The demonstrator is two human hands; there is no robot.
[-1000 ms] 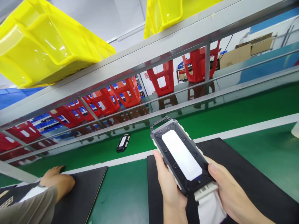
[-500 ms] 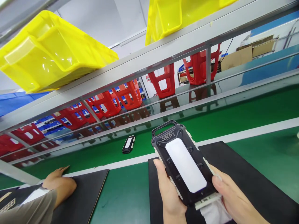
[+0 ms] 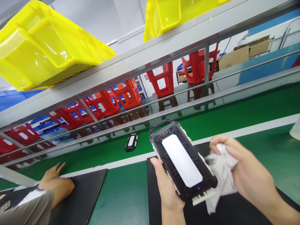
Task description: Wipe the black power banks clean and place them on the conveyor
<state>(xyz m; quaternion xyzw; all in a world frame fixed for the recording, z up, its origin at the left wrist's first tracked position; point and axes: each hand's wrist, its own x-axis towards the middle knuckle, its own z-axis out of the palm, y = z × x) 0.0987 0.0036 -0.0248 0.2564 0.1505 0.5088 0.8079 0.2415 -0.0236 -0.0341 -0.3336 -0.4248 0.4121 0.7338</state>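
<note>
A black device with a white panel and a carry loop (image 3: 182,159) is tilted over a black mat (image 3: 243,206), held from its left side by my left hand (image 3: 166,190). Its far side is turned away from view. To the right of the device, my right hand (image 3: 250,172) grips a crumpled white cloth (image 3: 221,172), which hangs down beside the device's lower right edge. A second, similar device (image 3: 131,142) lies on the green belt (image 3: 103,156) beyond the mat.
At the lower left a co-worker's hand (image 3: 50,175) reaches over another black mat (image 3: 82,193). Yellow bins (image 3: 51,47) rest on a metal shelf rail (image 3: 131,65) above. Red stools (image 3: 162,81) stand behind. A whitish object (image 3: 295,129) is at the right edge.
My right hand has come off the device's lower right side and moved up and right with the cloth. The second device has shifted slightly right on the belt. The co-worker's fingers have spread.
</note>
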